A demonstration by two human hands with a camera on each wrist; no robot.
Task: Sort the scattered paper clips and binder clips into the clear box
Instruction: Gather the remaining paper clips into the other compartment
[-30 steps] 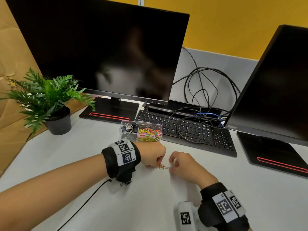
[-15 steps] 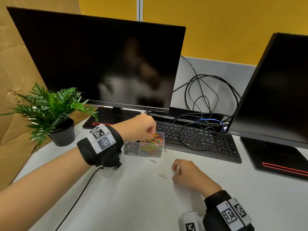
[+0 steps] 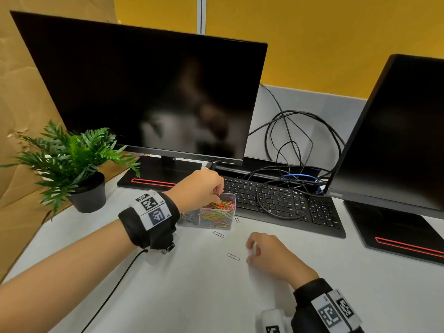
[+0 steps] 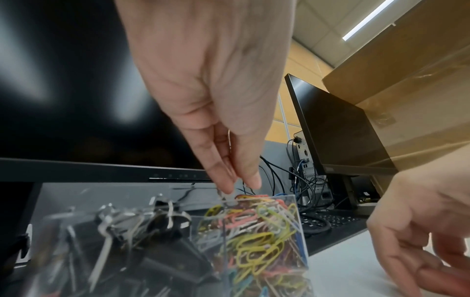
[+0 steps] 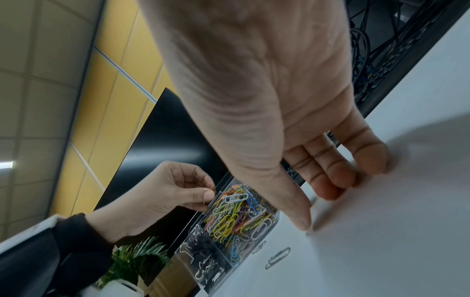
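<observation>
The clear box (image 3: 229, 225) stands in front of the keyboard, with coloured paper clips (image 3: 219, 207) in its right compartment and black binder clips (image 4: 132, 223) in its left one. My left hand (image 3: 217, 194) hovers over the coloured compartment and pinches a thin paper clip (image 4: 229, 140) between thumb and fingers, fingertips just above the rim. My right hand (image 3: 249, 252) rests on the white desk nearer to me, fingertips (image 5: 330, 191) touching the surface and holding nothing. Loose silver paper clips lie at the box's front (image 3: 218, 234), by its right corner (image 3: 237, 219), and left of my right hand (image 3: 233, 256).
A black keyboard (image 3: 283, 203) with a coiled cable on it lies just behind the box. Two dark monitors (image 3: 149, 97) stand behind and at the right. A potted plant (image 3: 79, 164) sits at the left. A thin black cable (image 3: 115, 284) runs under my left forearm.
My left hand rose from the desk beside my right hand and moved back over the box, carrying the paper clip. The right hand stayed in place on the desk.
</observation>
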